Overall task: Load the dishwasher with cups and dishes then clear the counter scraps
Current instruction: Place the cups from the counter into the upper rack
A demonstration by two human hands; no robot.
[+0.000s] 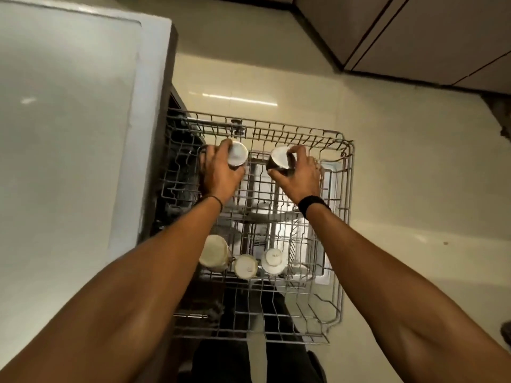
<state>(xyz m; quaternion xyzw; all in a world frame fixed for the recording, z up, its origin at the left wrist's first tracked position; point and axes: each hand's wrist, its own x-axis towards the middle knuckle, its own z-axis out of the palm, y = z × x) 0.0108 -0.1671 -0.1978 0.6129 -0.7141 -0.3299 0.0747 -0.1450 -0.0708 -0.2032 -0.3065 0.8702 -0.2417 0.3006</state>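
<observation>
The person stands over the pulled-out dishwasher rack (347,217) and holds one cup in each hand, both turned bottom up over the far row. The left hand (221,175) curls its fingers around the wall of the left cup (237,157), and the right hand (298,175) grips the right cup (278,161) in the same way. I cannot tell if they rest on the wires yet. They look like glazed ceramic, so I judge them stiff, rather heavy, slippery when wet and easy to chip on the wire. The wall is the safe place to hold. In the near row sit a large cream mug (214,252), a small cup (245,267) and a white cup (273,261), all upside down.
</observation>
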